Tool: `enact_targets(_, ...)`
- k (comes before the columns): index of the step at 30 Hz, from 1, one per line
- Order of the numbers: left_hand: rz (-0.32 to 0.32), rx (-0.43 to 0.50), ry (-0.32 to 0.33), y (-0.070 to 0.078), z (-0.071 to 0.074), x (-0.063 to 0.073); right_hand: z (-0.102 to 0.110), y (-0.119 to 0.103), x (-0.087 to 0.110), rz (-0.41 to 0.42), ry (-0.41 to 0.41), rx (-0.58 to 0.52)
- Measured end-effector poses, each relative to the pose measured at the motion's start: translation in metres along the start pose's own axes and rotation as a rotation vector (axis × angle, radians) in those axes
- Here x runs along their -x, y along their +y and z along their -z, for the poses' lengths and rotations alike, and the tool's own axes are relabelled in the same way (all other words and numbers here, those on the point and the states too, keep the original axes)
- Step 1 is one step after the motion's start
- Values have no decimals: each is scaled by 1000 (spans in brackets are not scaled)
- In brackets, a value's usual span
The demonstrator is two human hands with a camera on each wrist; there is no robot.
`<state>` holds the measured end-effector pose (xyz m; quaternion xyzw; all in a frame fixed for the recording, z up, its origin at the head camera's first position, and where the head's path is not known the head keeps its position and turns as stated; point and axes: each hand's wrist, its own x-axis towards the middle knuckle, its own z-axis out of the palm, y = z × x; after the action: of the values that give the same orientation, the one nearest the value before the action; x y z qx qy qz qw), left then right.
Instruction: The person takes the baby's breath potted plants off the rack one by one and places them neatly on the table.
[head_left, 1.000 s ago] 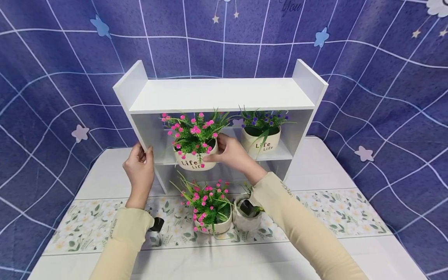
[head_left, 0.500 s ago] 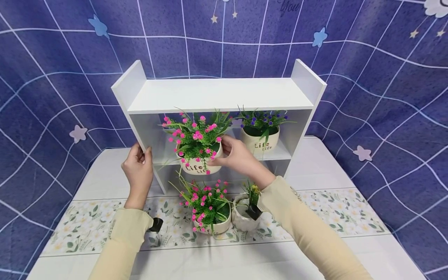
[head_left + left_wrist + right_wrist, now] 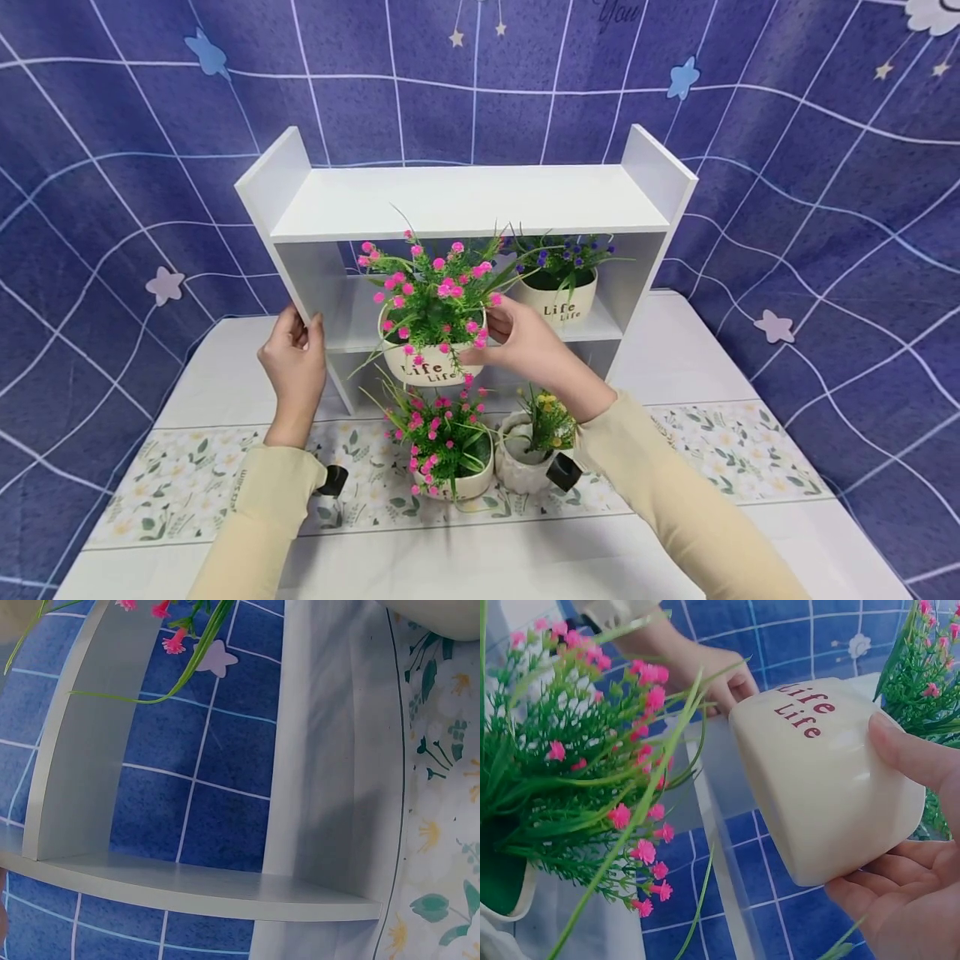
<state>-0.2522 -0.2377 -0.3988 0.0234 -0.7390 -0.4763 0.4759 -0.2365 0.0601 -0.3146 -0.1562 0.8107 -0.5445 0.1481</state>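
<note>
Grasping the pink-flowered pot point(image 3: 431, 358) mid-frame, before the white shelf point(image 3: 472, 200), is our right hand point(image 3: 525, 342); our left hand point(image 3: 295, 358), left of centre, clasps the shelf's edge; we judge this a carrying step, its next move calling for a level hold clear of the lower pink plant point(image 3: 446, 442).

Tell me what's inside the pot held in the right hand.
Pink flowers and green leaves rise out of the pot. They and the pot itself hide whatever lies deeper inside, so that cannot be seen.
</note>
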Motion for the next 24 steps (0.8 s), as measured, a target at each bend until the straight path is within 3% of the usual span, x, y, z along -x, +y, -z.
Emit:
enact_targets(11, 10, 5, -9, 3, 0, -3, 13, 3, 20, -1, -6, 103)
enact_targets(24, 5, -4, -16, 5, -2, -3, 23, 2, 47, -67, 47, 103)
